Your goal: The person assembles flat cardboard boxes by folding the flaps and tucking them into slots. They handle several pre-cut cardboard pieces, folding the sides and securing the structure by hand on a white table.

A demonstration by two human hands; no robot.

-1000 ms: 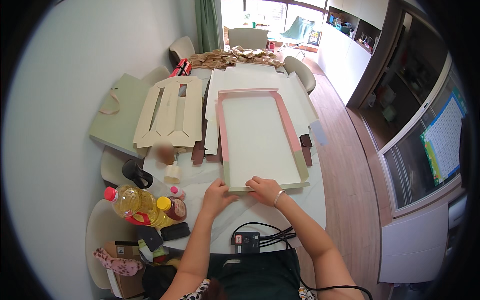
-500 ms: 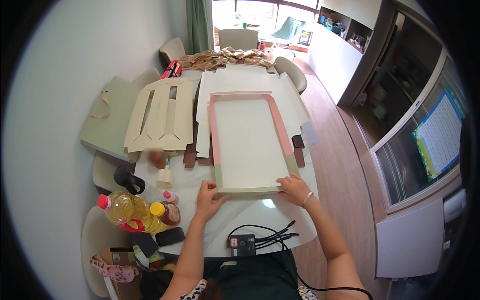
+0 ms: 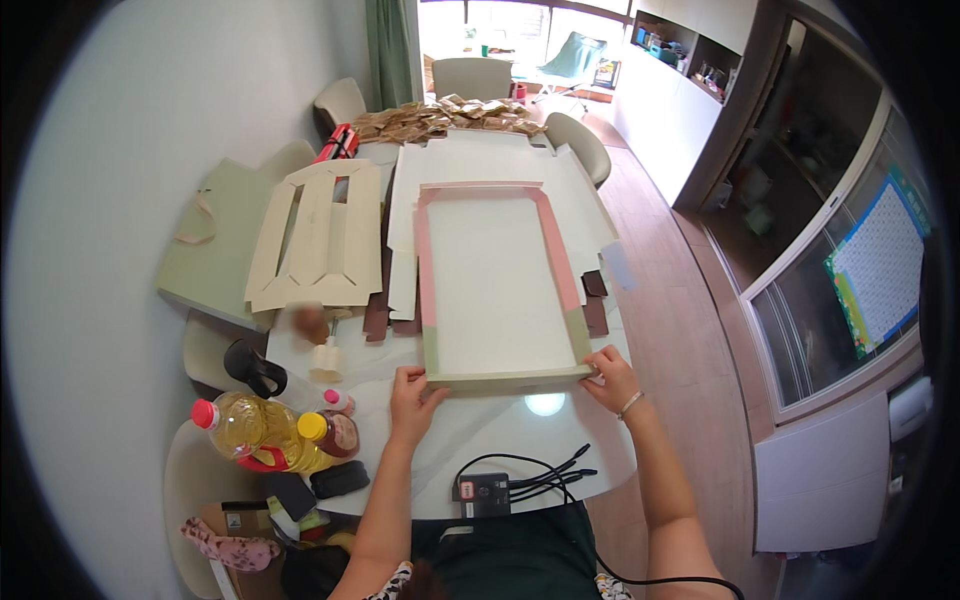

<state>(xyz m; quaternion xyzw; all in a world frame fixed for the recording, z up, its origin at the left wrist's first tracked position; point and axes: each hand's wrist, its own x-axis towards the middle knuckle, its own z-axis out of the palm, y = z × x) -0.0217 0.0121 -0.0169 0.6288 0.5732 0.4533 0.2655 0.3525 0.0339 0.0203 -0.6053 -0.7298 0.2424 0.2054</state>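
Observation:
A shallow cardboard box lid (image 3: 497, 280) lies white side up, its folded rim pink at the far part and green at the near end. My left hand (image 3: 411, 402) grips the near left corner, with fingers at the side and thumb along the front edge. At the near right corner, my right hand (image 3: 614, 384) pinches the green rim between thumb and fingers. Beneath the lid spreads a larger flat white cardboard sheet (image 3: 407, 215), with dark brown flaps showing at its sides.
Left stand a cream folded cardboard insert (image 3: 318, 265), a green box (image 3: 205, 240), a glue-like roller tool (image 3: 325, 360), an oil bottle (image 3: 262, 430) and a yellow-capped jar (image 3: 335, 433). A black cable hub (image 3: 485, 493) sits near me. Brown packets (image 3: 450, 118) pile up at the far end.
My right hand has shifted right along the front rim to the near right corner. The near green edge now stands more upright. My left hand stays at the left corner.

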